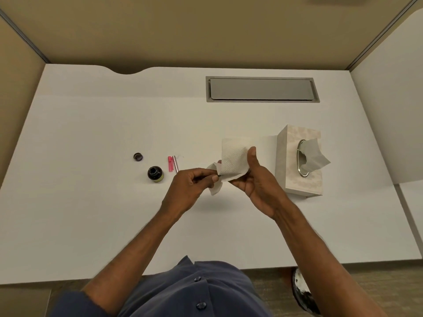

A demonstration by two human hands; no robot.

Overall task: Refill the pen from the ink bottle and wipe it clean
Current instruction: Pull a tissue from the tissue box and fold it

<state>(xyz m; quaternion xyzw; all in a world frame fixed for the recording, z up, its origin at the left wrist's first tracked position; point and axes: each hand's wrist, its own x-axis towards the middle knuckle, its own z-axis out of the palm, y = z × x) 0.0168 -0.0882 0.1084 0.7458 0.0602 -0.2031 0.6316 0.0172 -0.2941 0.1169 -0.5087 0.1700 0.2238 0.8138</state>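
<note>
On the white desk (91,202), going left to right, we first see the small round dark cap (138,156) lying flat. At about 5 o'clock from it stands the small dark glass ink bottle (155,174), open. Just to its right, at 2 o'clock, lie the pink and silver pen pieces (172,164), side by side.

So we think the filling is done, or close to it, and we are now on the wiping part. Still to do, we guess: put the pen back together and close the bottle.

Next comes our left hand (194,183), curled, pinching a thin dark pen part (219,175) between thumb and finger. Most of it is hidden, so we cannot tell which part it is. Our right hand (256,181), palm up with the thumb raised, holds the white paper tissue (233,162) wrapped around the tip.

At 3 o'clock from our hands sits the pale patterned tissue box (297,161).
</note>
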